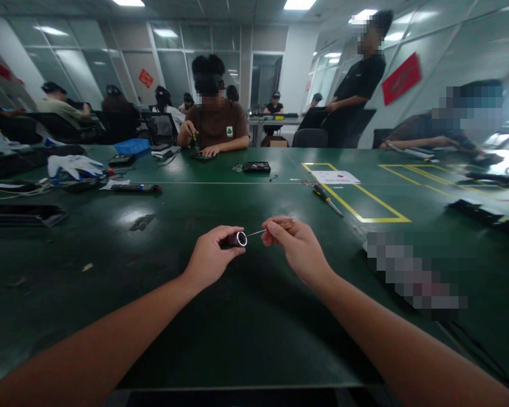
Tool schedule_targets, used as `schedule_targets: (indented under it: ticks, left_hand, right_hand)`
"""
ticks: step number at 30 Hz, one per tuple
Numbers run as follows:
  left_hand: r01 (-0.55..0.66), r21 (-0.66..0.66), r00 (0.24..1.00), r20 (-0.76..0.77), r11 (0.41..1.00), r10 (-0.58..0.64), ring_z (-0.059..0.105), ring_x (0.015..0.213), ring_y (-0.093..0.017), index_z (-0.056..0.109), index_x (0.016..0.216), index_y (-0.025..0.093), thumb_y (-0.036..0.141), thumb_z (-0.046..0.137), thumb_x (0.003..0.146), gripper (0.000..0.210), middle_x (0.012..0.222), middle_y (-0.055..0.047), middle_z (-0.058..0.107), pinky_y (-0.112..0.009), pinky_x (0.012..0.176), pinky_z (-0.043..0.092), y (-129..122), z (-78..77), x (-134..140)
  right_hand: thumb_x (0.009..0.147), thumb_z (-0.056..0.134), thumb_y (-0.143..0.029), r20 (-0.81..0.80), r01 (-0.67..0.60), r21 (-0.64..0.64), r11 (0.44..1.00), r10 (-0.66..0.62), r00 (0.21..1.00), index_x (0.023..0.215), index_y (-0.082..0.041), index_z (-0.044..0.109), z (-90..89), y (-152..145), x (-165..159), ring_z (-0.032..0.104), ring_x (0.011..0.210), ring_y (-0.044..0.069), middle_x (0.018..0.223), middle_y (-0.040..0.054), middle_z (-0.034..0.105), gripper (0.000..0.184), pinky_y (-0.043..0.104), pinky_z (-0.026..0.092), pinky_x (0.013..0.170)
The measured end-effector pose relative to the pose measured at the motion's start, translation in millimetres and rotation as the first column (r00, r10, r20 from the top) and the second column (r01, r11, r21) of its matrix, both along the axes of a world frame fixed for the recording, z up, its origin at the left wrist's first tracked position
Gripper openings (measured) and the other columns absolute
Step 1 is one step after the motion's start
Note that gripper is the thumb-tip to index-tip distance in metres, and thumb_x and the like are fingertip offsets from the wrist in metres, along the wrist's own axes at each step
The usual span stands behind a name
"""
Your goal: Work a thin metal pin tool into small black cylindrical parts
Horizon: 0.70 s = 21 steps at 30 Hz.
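Note:
Held over the green table, a short dark cylinder (236, 239) shows a bright silver ring at the end facing right; its exact kind I cannot make out. My left hand (212, 255) is closed around it, thumb above and fingers below. Between the fingers of my right hand (299, 249) is the amber-brown handle of a small screwdriver (285, 224). Its thin metal shaft points left, the tip at or very near the ringed end. Whether the tip touches the cylinder is too small to tell.
The green table (173, 350) spreads all round. A yellow-black screwdriver (327, 199) lies ahead to the right, by a white sheet (336, 177). White gloves (74, 167) and a blue basket (131, 147) lie left. A person (216, 121) works opposite; a blurred-out object (411, 274) sits right.

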<state>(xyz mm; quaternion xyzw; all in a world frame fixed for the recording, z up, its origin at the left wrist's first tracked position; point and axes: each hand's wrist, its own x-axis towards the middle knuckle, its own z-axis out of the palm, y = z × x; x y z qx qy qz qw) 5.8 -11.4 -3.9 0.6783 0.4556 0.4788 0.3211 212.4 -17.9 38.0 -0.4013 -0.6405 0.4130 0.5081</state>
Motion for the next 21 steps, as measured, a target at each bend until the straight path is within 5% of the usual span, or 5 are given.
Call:
schedule_targets:
  ticks: [4,7,10,14,21]
  left_hand:
    - [0.002,0.020,1.000,-0.023,1.000,-0.001,0.070,0.103,-0.023,0.076,0.114,0.022,0.013,0.081,0.075,0.040,0.113,-0.006,0.074,-0.041,0.097,0.054,0.2,-1.3,-1.2]
    - [0.011,0.059,0.999,-0.036,0.998,-0.009,0.070,0.103,-0.022,0.075,0.114,0.022,0.015,0.079,0.078,0.038,0.114,-0.006,0.073,-0.040,0.096,0.055,0.2,-2.1,-2.7]
    - [-0.004,0.086,0.998,-0.066,0.996,0.010,0.070,0.102,-0.021,0.075,0.115,0.023,0.013,0.080,0.076,0.040,0.113,-0.004,0.074,-0.038,0.095,0.054,-0.5,-0.2,-2.9]
    - [-0.023,0.073,0.997,-0.070,0.997,0.028,0.069,0.100,-0.020,0.075,0.115,0.023,0.010,0.081,0.074,0.043,0.112,-0.003,0.073,-0.036,0.094,0.054,-1.6,2.4,-1.8]
    - [-0.013,0.031,0.996,-0.083,0.999,0.016,0.069,0.101,-0.022,0.075,0.114,0.021,0.010,0.079,0.075,0.041,0.112,-0.005,0.073,-0.040,0.096,0.054,-1.0,-0.2,-1.4]
  right_hand:
    - [0.096,0.059,-0.028,0.369,-0.057,0.249,0.967,-0.040,0.928,0.099,-0.019,0.072,5.2,-14.7,-4.1,0.068,0.080,0.019,0.086,0.0052,0.074,0.017,0.035,0.052,0.076]
    - [0.094,0.059,-0.022,0.469,-0.158,0.370,0.915,-0.037,0.882,0.099,-0.020,0.073,9.1,-23.7,-6.1,0.068,0.087,0.021,0.093,0.0066,0.075,0.015,0.036,0.051,0.082]
    - [0.095,0.060,-0.029,0.302,-0.056,0.209,0.976,-0.010,0.953,0.100,-0.020,0.073,5.2,-16.1,-4.6,0.068,0.083,0.020,0.088,0.0051,0.074,0.016,0.035,0.051,0.078]
    - [0.091,0.065,-0.041,-0.178,-0.007,-0.122,0.993,-0.015,0.984,0.094,-0.017,0.068,-6.1,5.3,-1.1,0.066,0.069,0.018,0.074,0.0031,0.069,0.024,0.035,0.054,0.072]
    - [0.091,0.066,-0.036,0.151,-0.027,0.069,0.997,0.016,0.988,0.094,-0.019,0.074,-0.3,-7.1,-2.4,0.068,0.078,0.021,0.080,0.0043,0.073,0.019,0.036,0.050,0.077]
